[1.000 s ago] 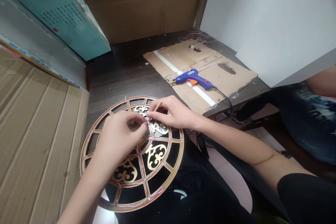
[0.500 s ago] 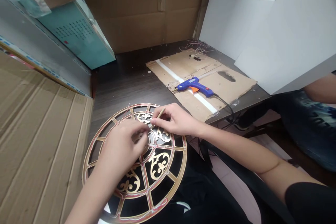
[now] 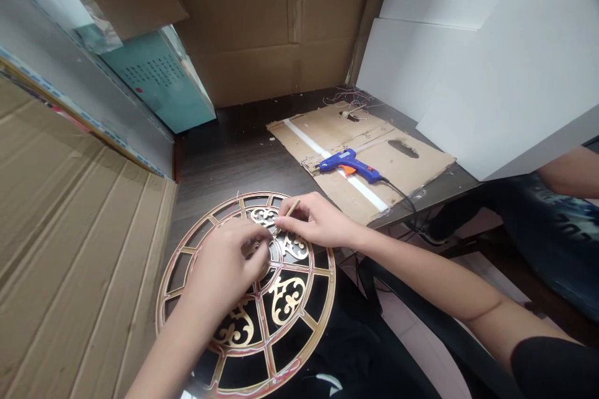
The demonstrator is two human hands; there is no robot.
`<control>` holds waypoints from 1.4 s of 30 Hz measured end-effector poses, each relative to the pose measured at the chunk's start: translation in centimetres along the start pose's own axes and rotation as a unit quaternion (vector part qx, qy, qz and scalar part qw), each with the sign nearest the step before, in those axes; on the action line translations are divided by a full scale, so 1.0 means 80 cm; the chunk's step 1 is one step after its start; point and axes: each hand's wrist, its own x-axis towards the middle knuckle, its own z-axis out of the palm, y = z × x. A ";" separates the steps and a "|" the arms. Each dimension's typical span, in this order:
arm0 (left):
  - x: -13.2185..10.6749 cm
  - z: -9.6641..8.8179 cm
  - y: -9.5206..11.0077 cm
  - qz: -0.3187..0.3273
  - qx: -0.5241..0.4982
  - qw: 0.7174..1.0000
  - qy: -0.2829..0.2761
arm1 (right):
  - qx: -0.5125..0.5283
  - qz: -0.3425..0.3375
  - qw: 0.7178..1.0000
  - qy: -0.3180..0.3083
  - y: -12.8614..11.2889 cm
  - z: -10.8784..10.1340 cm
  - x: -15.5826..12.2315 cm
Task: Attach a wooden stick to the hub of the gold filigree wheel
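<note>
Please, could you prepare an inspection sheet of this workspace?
Surface: dark tabletop, with small pale specks.
Job's things: round frame, reaching past the table edge; thin stick.
Clutter: blue glue gun on cardboard sheet; loose thin wires behind.
Hands: right hand pinches the thin stick; left hand near the round frame's centre, its grip hidden.
Cables: black cord runs from the glue gun toward the table edge.
Surroundings: cardboard wall, white panels, teal panel; another person's arm at right.

A round, spoked wooden frame [image 3: 268, 341] with scrolled panels lies partly over the table [image 3: 201, 165], a thin stick [image 3: 292, 207] slanting over it
</note>
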 end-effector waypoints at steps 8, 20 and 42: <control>0.001 -0.001 0.000 -0.003 -0.005 1.000 -0.009 | 0.002 0.012 1.000 0.000 0.001 0.000 0.001; -0.004 0.003 0.000 0.016 0.024 1.000 -0.009 | 0.005 0.021 0.999 0.026 0.003 0.002 0.001; -0.006 0.006 0.002 0.017 0.097 0.995 -0.015 | -0.050 -0.024 0.998 0.017 -0.009 0.002 -0.002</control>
